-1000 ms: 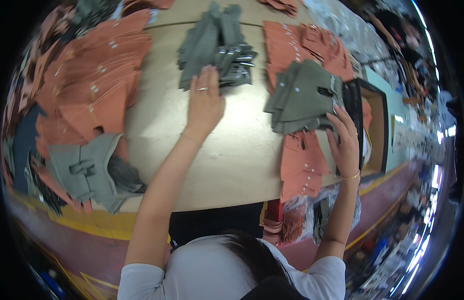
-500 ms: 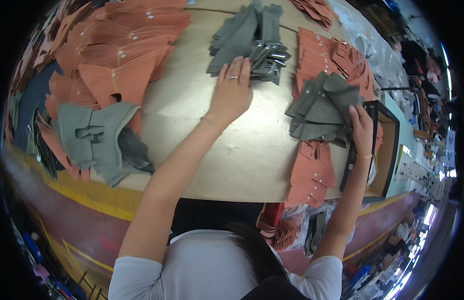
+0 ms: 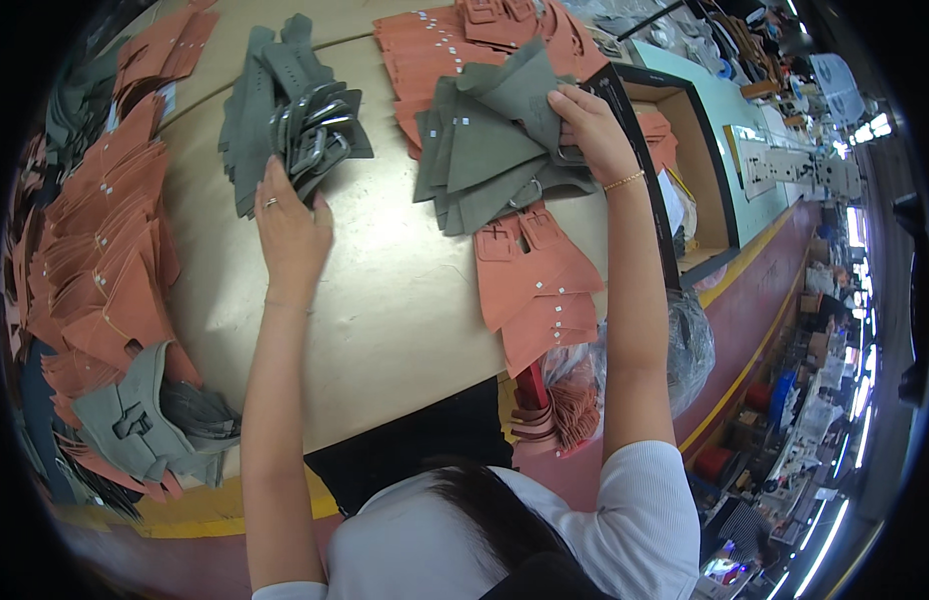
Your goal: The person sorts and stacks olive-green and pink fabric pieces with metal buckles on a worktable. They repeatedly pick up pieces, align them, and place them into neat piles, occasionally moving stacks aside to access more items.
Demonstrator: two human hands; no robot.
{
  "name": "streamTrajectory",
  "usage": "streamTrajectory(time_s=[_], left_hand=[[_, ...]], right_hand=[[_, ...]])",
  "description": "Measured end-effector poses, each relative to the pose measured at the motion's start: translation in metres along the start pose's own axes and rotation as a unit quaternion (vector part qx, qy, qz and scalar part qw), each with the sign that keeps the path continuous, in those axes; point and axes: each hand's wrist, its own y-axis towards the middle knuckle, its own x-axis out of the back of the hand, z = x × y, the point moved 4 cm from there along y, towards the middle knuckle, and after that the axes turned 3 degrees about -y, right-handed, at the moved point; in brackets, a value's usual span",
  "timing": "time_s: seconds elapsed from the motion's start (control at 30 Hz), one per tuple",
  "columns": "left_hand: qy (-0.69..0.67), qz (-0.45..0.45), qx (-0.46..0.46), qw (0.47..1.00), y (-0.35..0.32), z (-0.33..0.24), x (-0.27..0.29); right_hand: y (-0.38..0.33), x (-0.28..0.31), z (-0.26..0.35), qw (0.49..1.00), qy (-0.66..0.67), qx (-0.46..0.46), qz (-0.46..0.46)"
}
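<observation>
My left hand (image 3: 290, 222) lies on the edge of a pile of grey-green leather straps with metal buckles (image 3: 297, 118) at the far side of the tan table (image 3: 385, 300); whether it grips one I cannot tell. My right hand (image 3: 590, 128) pinches the top piece of a stack of triangular grey-green leather flaps (image 3: 485, 150). That stack rests partly on terracotta-coloured leather flaps with buckle tabs (image 3: 535, 275).
A long row of terracotta pieces (image 3: 100, 240) lines the left edge, with grey-green flaps (image 3: 135, 425) nearer me. More terracotta pieces (image 3: 455, 35) lie at the back. A black-rimmed box (image 3: 685, 170) stands to the right, with a clear plastic bag (image 3: 685, 350) below it.
The view has swung left, so everything sits further right in the picture. My left hand stays at the buckled strap pile. My right hand has risen to the top of the grey-green flap stack.
</observation>
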Motion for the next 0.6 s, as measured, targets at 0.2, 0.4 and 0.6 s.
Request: streamTrajectory(time_s=[0.2, 0.4, 0.6], left_hand=[[-0.004, 0.005, 0.006, 1.0, 0.0013, -0.0006, 0.0007], [-0.015, -0.009, -0.009, 1.0, 0.0009, -0.0005, 0.0012], [-0.008, -0.012, -0.016, 1.0, 0.0004, -0.0003, 0.0015]], right_hand=[[0.0009, 0.0023, -0.0051, 1.0, -0.006, 0.016, 0.01], [0.002, 0.0029, -0.0045, 0.999, -0.02, 0.017, 0.024], [-0.0011, 0.0003, -0.0019, 1.0, -0.015, 0.014, -0.006]])
